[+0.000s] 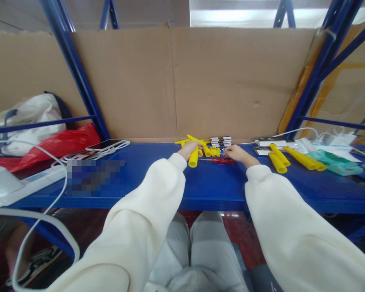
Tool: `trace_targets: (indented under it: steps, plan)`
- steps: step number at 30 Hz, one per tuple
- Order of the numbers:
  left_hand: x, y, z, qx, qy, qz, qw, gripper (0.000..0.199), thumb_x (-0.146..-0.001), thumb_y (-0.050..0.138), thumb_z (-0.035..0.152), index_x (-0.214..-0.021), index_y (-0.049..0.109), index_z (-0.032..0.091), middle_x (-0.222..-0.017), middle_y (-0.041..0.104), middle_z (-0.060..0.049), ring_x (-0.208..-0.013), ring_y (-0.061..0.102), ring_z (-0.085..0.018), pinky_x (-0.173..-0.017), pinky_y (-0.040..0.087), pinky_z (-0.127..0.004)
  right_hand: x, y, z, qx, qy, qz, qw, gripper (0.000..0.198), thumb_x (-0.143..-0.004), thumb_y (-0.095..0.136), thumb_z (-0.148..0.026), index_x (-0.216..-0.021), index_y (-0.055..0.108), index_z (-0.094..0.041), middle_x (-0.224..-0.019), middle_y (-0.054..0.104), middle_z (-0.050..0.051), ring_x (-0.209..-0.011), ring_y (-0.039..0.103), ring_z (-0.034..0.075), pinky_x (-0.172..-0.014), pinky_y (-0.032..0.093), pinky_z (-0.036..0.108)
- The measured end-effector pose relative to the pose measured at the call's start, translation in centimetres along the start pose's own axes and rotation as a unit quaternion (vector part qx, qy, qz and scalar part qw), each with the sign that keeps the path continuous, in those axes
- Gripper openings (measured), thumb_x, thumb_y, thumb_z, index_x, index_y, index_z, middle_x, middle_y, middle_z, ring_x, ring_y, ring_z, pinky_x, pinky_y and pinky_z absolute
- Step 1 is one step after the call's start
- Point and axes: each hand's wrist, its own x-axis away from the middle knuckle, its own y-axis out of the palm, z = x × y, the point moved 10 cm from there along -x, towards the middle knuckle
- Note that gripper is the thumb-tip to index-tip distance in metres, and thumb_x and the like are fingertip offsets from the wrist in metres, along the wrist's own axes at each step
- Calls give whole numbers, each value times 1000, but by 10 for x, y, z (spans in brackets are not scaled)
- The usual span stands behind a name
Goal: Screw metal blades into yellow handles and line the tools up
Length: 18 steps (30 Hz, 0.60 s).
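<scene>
My left hand (188, 150) is closed around a yellow tapered tube (194, 158), its wide round end pointing toward me. Just past it, several more yellow tubes (206, 149) lie in a loose pile, with small yellow pieces (214, 151) at the right side. My right hand (235, 153) is over the blue table, fingers curled together; whatever is between the fingertips is too small to make out. Between the hands lie thin red tools (222, 161), perhaps pens or screwdrivers. Behind them sits a stack of black-and-white strips (220, 141).
More yellow tubes (278, 158) lie at the right, beside a green soft packet (334, 161) and white cables. To the left are a phone (108, 144), a white power strip (30, 186) and a red bag (63, 142). Cardboard (200, 81) walls the table's back edge.
</scene>
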Motion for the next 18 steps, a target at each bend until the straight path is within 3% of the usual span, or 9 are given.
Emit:
trace_targets:
  steps: [5, 14, 18]
  plan:
    - [14, -9, -4, -37, -27, 6, 999, 12, -85, 60, 12, -97, 63, 16, -58, 58, 2, -37, 44, -7, -37, 34, -18, -2, 3, 0, -32, -8, 1, 999, 32, -87, 47, -10, -92, 79, -10, -100, 78, 11, -86, 71, 17, -74, 51, 20]
    - [41, -21, 7, -58, 20, 19, 998, 11, -80, 54, 7, -80, 61, 15, -56, 58, 2, -36, 45, -8, -38, 34, -20, -12, 18, 1, 11, -12, -44, 999, 31, -87, 50, -15, -93, 80, -11, -104, 78, 11, -97, 71, 20, -87, 51, 23]
    - [47, -24, 11, -47, 43, 30, 998, 12, -83, 52, 7, -75, 55, 16, -60, 61, 2, -35, 45, -7, -38, 33, -21, -18, 20, 5, 51, -16, -43, 998, 28, -89, 54, -25, -96, 80, -15, -103, 78, 10, -100, 69, 22, -90, 50, 26]
